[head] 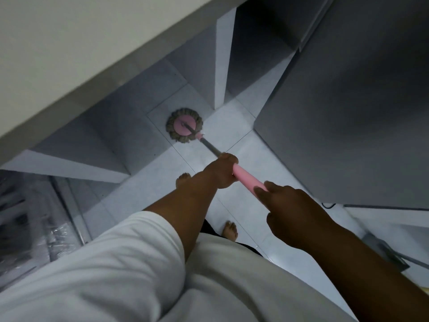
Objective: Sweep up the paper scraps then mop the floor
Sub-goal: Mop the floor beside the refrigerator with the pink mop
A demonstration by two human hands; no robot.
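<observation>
A round mop head (184, 125), pink disc ringed with grey-brown strands, lies flat on the pale tiled floor (234, 133) near the foot of a white counter. Its metal pole runs back to a pink handle (247, 180). My left hand (222, 170) grips the handle's front end. My right hand (290, 210) holds the handle's rear end, with the index finger stretched along it. No paper scraps are visible on the floor.
A white countertop (69, 54) overhangs at the left. A tall grey appliance (348, 112) stands at the right, leaving a narrow aisle. My bare feet (230, 230) stand on the tiles. A dustpan-like grey object (385, 252) lies at the lower right. A glass-fronted unit (34, 217) sits lower left.
</observation>
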